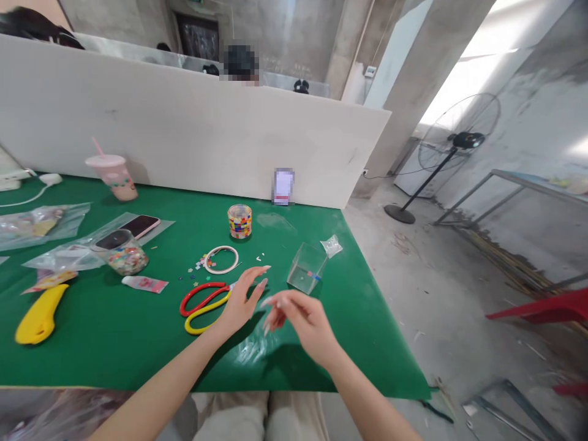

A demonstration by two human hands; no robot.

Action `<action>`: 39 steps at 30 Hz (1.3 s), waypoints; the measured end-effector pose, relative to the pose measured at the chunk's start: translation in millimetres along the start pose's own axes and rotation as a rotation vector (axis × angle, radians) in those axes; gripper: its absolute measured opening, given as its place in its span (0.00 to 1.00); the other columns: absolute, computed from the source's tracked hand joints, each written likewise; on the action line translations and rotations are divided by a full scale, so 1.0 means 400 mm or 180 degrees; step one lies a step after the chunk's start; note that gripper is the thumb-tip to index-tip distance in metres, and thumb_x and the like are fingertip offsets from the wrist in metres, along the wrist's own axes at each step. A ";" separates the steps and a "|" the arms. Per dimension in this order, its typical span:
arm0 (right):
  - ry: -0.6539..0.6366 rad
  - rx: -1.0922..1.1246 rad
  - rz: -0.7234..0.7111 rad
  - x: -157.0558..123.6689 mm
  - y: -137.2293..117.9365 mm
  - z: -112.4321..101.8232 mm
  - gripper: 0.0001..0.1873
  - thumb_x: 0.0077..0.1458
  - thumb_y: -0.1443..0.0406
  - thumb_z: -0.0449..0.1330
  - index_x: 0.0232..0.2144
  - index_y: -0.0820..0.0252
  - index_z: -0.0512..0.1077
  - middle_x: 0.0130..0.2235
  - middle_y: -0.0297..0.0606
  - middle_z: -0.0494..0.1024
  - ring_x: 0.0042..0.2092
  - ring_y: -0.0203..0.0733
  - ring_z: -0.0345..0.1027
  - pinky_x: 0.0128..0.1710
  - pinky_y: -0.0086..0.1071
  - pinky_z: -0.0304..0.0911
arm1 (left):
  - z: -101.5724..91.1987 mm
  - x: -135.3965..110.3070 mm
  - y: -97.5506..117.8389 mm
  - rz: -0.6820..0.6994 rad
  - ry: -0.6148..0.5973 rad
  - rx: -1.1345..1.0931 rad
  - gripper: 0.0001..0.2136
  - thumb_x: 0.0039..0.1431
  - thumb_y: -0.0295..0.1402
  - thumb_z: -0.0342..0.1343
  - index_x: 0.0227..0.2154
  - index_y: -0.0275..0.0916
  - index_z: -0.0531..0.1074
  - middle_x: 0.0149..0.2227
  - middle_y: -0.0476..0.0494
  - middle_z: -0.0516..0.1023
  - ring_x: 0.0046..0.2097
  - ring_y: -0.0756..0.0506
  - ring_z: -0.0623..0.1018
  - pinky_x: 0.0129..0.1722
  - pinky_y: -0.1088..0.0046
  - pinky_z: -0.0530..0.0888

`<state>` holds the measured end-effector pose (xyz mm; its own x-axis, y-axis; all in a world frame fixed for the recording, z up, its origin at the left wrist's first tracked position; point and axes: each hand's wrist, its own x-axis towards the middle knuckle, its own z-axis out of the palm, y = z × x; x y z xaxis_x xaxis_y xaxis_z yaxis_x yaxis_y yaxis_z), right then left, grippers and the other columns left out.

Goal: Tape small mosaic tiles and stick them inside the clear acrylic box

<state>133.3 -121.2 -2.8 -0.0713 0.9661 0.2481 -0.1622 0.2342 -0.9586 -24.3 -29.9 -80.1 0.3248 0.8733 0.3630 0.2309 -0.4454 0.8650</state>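
My left hand (244,300) is over the green table beside scissors with red and yellow handles (206,306), partly covering their blades. Its fingers are stretched and apart, holding nothing. To its right, my right hand (301,318) is raised with fingers curled and tips close together; anything small between them cannot be made out. Just beyond it a clear open box (305,269) sits tilted, with a blue mark on its side. A white ring (221,260) lies past my left hand, with small colored pieces (202,262) around it. Farther back stands a multicolored round container (239,222).
On the left are a clear cup of colorful bits (128,260), a small tube (146,283), a yellow-handled tool (42,315), a phone (141,226) and a pink drink cup (114,176). A small clear packet (332,245) lies near the right edge. A white partition (193,135) closes the back.
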 end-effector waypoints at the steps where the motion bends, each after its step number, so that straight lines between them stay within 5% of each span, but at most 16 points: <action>1: 0.0191 0.0017 -0.0197 0.021 -0.026 -0.014 0.18 0.66 0.52 0.59 0.37 0.59 0.79 0.25 0.35 0.80 0.25 0.34 0.74 0.28 0.26 0.72 | -0.011 0.005 0.030 0.0108 -0.0002 -0.0049 0.15 0.70 0.43 0.56 0.50 0.36 0.74 0.50 0.39 0.78 0.50 0.41 0.79 0.51 0.55 0.78; 6: 0.0681 0.0075 -0.1118 0.091 -0.168 -0.044 0.12 0.67 0.54 0.60 0.38 0.50 0.81 0.32 0.31 0.79 0.31 0.32 0.72 0.28 0.24 0.71 | -0.057 0.041 0.261 0.0682 -0.0118 -0.0276 0.22 0.76 0.46 0.41 0.35 0.38 0.72 0.23 0.52 0.72 0.26 0.51 0.74 0.30 0.75 0.74; 10: 0.0852 -0.0026 -0.1638 0.100 -0.209 -0.018 0.13 0.70 0.58 0.57 0.39 0.49 0.82 0.40 0.32 0.79 0.39 0.32 0.74 0.40 0.27 0.73 | -0.068 0.068 0.433 0.1064 -0.0238 -0.0197 0.15 0.75 0.37 0.48 0.29 0.40 0.67 0.22 0.55 0.67 0.23 0.54 0.67 0.24 0.79 0.65; 13: 0.1021 -0.0138 -0.1863 0.096 -0.197 -0.004 0.13 0.71 0.59 0.55 0.44 0.47 0.81 0.46 0.33 0.80 0.49 0.35 0.75 0.48 0.29 0.73 | -0.061 0.081 0.492 0.0961 -0.0599 -0.0318 0.14 0.77 0.37 0.44 0.33 0.42 0.68 0.26 0.55 0.68 0.26 0.54 0.68 0.27 0.79 0.66; 17: 0.1117 -0.0458 -0.1905 0.098 -0.173 0.000 0.14 0.72 0.60 0.54 0.46 0.45 0.81 0.51 0.34 0.80 0.54 0.39 0.75 0.45 0.32 0.77 | -0.038 0.094 0.493 0.0558 -0.0684 -0.1101 0.17 0.78 0.41 0.38 0.42 0.43 0.71 0.28 0.53 0.67 0.27 0.53 0.67 0.27 0.79 0.69; 21: 0.1294 -0.1015 -0.2027 0.114 -0.163 0.003 0.12 0.70 0.63 0.57 0.48 0.45 0.80 0.52 0.35 0.80 0.48 0.39 0.78 0.26 0.25 0.73 | -0.019 0.111 0.472 0.0563 -0.0571 -0.1443 0.17 0.77 0.43 0.39 0.35 0.42 0.66 0.31 0.52 0.68 0.29 0.52 0.66 0.29 0.79 0.69; 28: 0.1345 -0.2093 -0.3148 0.143 -0.138 0.004 0.17 0.67 0.71 0.57 0.56 0.58 0.76 0.52 0.41 0.80 0.51 0.43 0.76 0.49 0.42 0.77 | -0.037 0.131 0.451 0.1043 -0.0412 -0.1191 0.15 0.76 0.41 0.44 0.33 0.42 0.64 0.29 0.50 0.68 0.28 0.50 0.67 0.28 0.74 0.71; 34: 0.1310 -0.2069 -0.3168 0.155 -0.124 0.002 0.18 0.69 0.63 0.59 0.59 0.59 0.74 0.51 0.41 0.81 0.52 0.44 0.76 0.46 0.39 0.78 | -0.058 0.150 0.438 0.1247 -0.0501 -0.0890 0.11 0.77 0.33 0.41 0.35 0.43 0.60 0.28 0.54 0.66 0.26 0.54 0.65 0.25 0.79 0.65; 39: 0.1301 -0.1434 -0.2640 0.150 -0.123 0.017 0.16 0.69 0.63 0.58 0.56 0.49 0.76 0.49 0.37 0.81 0.49 0.44 0.77 0.42 0.38 0.78 | -0.037 0.161 0.423 0.1599 -0.0462 -0.0698 0.13 0.77 0.37 0.40 0.34 0.42 0.60 0.27 0.53 0.68 0.26 0.54 0.68 0.25 0.79 0.67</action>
<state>130.2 -75.7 60.1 0.2492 0.4253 0.8701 0.3825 0.7822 -0.4919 22.2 -46.0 94.8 0.4718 0.5218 0.7107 -0.1755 -0.7344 0.6556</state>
